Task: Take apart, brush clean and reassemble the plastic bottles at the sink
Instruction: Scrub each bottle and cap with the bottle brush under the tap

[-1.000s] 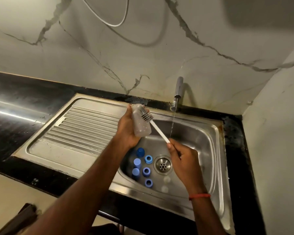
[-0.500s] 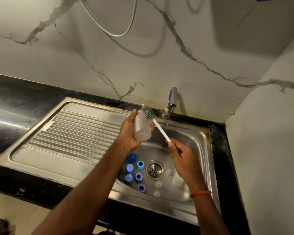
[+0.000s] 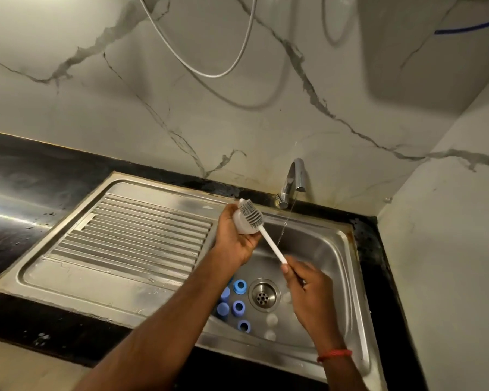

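The sink (image 3: pixel 332 261) is a steel basin, and the drain (image 3: pixel 263 294) in its floor serves as the reference point.

1. Left hand (image 3: pixel 232 241): raised above and to the left of the drain, toward the back rim. Fingers and thumb are curled round the translucent bottle (image 3: pixel 239 225), which is held clear of the basin floor.
2. Right hand (image 3: pixel 311 292): just right of the drain. Fingers are closed narrowly round the lower end of the brush (image 3: pixel 273 246). The white handle slants up and left from this hand, and the grey bristle head lies against the side of the bottle that faces the camera.
3. Blue caps (image 3: pixel 240 286): five are visible on the basin floor, just left of the drain, some with the open side up.
4. Pale translucent pieces (image 3: pixel 271 319): on the floor just in front of the drain; their shape cannot be told.
5. Tap (image 3: pixel 294 179): beyond the drain at the back rim, with a thin stream of water (image 3: pixel 287 224) running from it.
6. Ribbed drainboard (image 3: pixel 141 235): well left of the drain.
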A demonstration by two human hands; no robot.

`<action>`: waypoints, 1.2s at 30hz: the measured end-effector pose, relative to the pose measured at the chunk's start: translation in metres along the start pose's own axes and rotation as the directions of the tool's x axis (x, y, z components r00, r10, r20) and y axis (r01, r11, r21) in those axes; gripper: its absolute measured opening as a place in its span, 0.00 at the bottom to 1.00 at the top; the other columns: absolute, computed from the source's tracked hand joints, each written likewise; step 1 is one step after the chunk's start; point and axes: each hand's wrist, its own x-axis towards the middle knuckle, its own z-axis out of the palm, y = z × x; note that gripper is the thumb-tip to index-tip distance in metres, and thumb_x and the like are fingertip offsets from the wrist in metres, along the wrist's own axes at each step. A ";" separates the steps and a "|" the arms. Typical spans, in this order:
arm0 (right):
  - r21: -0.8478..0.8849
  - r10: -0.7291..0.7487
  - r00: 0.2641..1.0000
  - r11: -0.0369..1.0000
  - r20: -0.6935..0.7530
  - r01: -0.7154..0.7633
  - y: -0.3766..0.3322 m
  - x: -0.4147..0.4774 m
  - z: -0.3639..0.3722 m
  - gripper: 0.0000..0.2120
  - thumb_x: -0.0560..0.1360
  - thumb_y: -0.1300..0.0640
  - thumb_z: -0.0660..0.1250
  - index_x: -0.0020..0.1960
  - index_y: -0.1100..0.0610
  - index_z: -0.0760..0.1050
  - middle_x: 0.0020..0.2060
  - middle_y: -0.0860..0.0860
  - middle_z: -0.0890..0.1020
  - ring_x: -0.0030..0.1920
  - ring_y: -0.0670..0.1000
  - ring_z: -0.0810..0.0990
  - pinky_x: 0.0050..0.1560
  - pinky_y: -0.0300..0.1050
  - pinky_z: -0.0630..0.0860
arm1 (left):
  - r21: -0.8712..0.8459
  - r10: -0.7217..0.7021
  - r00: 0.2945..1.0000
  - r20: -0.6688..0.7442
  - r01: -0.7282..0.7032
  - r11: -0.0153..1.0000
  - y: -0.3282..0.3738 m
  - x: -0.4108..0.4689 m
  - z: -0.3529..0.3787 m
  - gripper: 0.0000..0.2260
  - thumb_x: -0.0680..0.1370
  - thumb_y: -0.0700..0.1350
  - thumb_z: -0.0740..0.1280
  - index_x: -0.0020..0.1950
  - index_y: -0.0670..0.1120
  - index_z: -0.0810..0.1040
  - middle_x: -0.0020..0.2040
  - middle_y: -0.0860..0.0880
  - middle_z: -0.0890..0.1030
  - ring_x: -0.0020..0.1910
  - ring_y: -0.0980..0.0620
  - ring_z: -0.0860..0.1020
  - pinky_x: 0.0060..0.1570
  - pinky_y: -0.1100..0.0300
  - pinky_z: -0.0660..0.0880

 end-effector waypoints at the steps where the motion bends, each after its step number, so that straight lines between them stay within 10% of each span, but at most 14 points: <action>1: -0.024 -0.021 1.000 0.999 -0.001 0.021 -0.004 0.001 0.004 0.11 0.79 0.58 0.69 0.59 0.49 0.82 0.38 0.42 0.81 0.42 0.43 0.80 0.43 0.33 0.74 | -0.033 0.003 1.000 0.001 -0.003 0.999 0.000 -0.001 0.001 0.15 0.79 0.52 0.67 0.57 0.40 0.76 0.43 0.41 0.79 0.42 0.47 0.79 0.37 0.56 0.82; 10: -0.282 -0.081 0.996 0.957 -0.039 0.067 0.005 -0.007 -0.005 0.12 0.79 0.52 0.66 0.61 0.52 0.81 0.38 0.46 0.80 0.39 0.45 0.78 0.38 0.43 0.77 | 0.043 0.001 0.993 -0.120 0.004 0.999 -0.004 -0.007 -0.013 0.11 0.79 0.47 0.66 0.56 0.40 0.75 0.45 0.40 0.80 0.43 0.45 0.80 0.34 0.56 0.80; 36: -0.302 -0.190 0.981 0.935 0.022 0.188 -0.015 -0.009 0.008 0.14 0.81 0.50 0.62 0.61 0.53 0.80 0.38 0.49 0.80 0.36 0.47 0.78 0.35 0.45 0.78 | -0.021 0.046 0.992 -0.118 -0.048 0.999 0.005 -0.008 -0.010 0.14 0.79 0.49 0.65 0.58 0.40 0.75 0.49 0.39 0.79 0.47 0.44 0.80 0.38 0.53 0.81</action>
